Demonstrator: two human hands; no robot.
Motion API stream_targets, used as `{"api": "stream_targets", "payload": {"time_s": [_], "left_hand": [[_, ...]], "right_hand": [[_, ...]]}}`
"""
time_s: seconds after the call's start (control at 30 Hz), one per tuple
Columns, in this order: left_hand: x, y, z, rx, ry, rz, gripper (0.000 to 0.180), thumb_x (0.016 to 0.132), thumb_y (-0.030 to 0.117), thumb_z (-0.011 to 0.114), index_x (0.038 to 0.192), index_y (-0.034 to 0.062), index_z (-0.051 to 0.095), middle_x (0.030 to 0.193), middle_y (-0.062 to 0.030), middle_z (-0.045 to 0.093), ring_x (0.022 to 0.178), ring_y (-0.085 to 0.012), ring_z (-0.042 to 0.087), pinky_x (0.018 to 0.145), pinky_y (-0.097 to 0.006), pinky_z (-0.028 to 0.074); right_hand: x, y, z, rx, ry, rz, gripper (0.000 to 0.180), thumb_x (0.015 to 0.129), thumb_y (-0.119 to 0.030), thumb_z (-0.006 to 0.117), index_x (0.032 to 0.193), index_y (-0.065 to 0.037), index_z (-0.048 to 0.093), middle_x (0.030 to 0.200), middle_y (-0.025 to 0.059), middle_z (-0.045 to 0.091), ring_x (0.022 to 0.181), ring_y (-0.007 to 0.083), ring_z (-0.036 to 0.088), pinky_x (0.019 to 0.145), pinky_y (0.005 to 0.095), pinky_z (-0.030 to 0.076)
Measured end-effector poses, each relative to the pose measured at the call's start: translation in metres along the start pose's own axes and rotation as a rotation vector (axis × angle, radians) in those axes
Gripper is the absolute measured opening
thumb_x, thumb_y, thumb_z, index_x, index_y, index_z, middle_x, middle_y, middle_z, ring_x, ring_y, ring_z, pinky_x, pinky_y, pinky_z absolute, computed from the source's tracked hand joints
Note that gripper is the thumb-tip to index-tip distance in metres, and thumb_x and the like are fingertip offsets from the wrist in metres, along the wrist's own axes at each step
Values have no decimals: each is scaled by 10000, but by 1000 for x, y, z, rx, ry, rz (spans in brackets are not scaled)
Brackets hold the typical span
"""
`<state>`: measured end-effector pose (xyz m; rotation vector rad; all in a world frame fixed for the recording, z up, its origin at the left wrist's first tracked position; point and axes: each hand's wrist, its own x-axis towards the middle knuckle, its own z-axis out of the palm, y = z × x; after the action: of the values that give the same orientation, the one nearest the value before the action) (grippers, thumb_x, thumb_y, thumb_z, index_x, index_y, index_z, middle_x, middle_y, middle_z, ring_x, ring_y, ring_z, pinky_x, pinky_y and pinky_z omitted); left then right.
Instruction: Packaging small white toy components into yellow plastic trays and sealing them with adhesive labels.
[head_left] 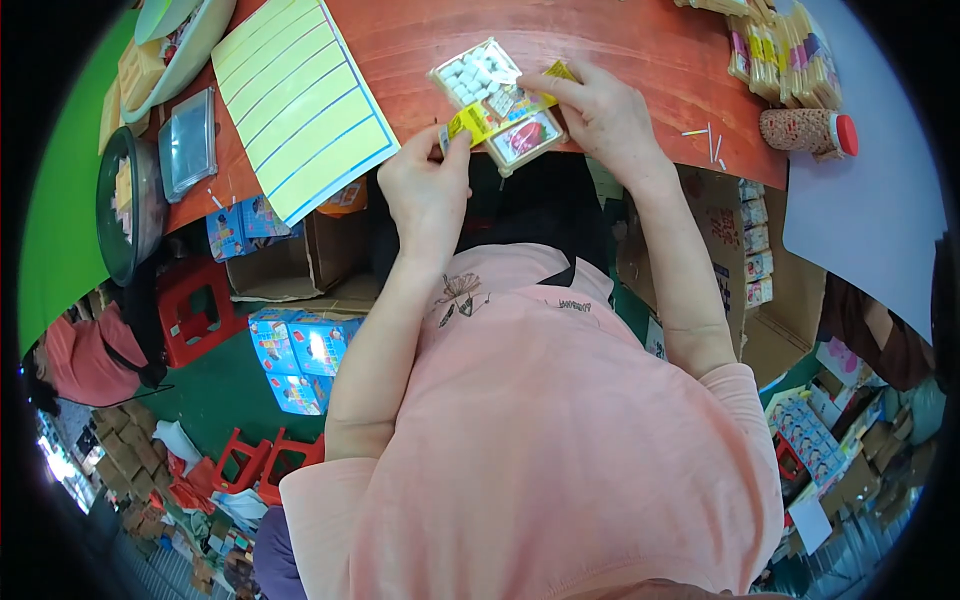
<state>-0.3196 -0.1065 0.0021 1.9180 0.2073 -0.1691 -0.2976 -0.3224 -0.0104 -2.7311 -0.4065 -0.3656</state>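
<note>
A small light-coloured tray (522,168) lies at the table's near edge, turned at a slant. Its far part holds several white pieces (463,78), and its near part shows a card with a red fruit picture (524,139). A printed yellow paper band (472,122) crosses the tray's middle. My left hand (425,190) is closed, with thumb and finger pinching the band's left end. At the band's right end, my right hand (612,118) is closed on it, with fingers reaching over the tray. The undersides of the tray and band are hidden.
A yellow sheet with blue lines (305,110) lies left of my hands. Farther left are clear plastic cases (187,145) and a dark bowl (122,205). Bundled sticks (790,60) and a red-lidded jar (800,132) stand right. Below are cardboard boxes (720,230) and red stools (195,310).
</note>
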Motion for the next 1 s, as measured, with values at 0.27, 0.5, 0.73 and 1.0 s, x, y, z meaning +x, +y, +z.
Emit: {"api": "stream_targets", "payload": {"time_s": [0.27, 0.5, 0.73, 1.0], "left_hand": [[-28, -34, -1, -924, -193, -409, 294, 961, 172, 656, 1174, 2, 544, 1076, -91, 668, 933, -155, 666, 821, -306, 527], [-27, -37, 7, -1100, -134, -319, 360, 867, -11, 717, 1140, 1, 483, 1131, -140, 645, 1034, -202, 656, 932, -368, 532], [-38, -13, -23, -1052, -172, -10, 341, 818, -103, 724, 1007, 43, 480, 1041, -142, 654, 939, -184, 678, 839, -327, 580], [-46, -9, -32, -943, -120, 47, 335, 828, -101, 718, 984, 55, 466, 1011, -123, 649, 936, -173, 671, 808, -321, 601]], "right_hand": [[-15, -28, 3, 19, 8, -79, 389, 786, -189, 750, 1157, -294, 695, 914, 20, 605, 818, 206, 653, 642, 352, 545], [-17, -27, 6, 321, -28, 42, 301, 902, -119, 672, 1194, -189, 657, 955, 45, 624, 837, 134, 648, 683, 287, 539], [-16, -52, 18, 1630, -32, 352, 223, 979, -123, 612, 1190, -72, 558, 1068, 41, 632, 971, 107, 615, 843, 271, 529], [-25, -71, 9, 2031, -279, 474, 238, 1017, -170, 548, 1207, -26, 558, 1152, 55, 632, 1075, 120, 604, 926, 297, 513]]}}
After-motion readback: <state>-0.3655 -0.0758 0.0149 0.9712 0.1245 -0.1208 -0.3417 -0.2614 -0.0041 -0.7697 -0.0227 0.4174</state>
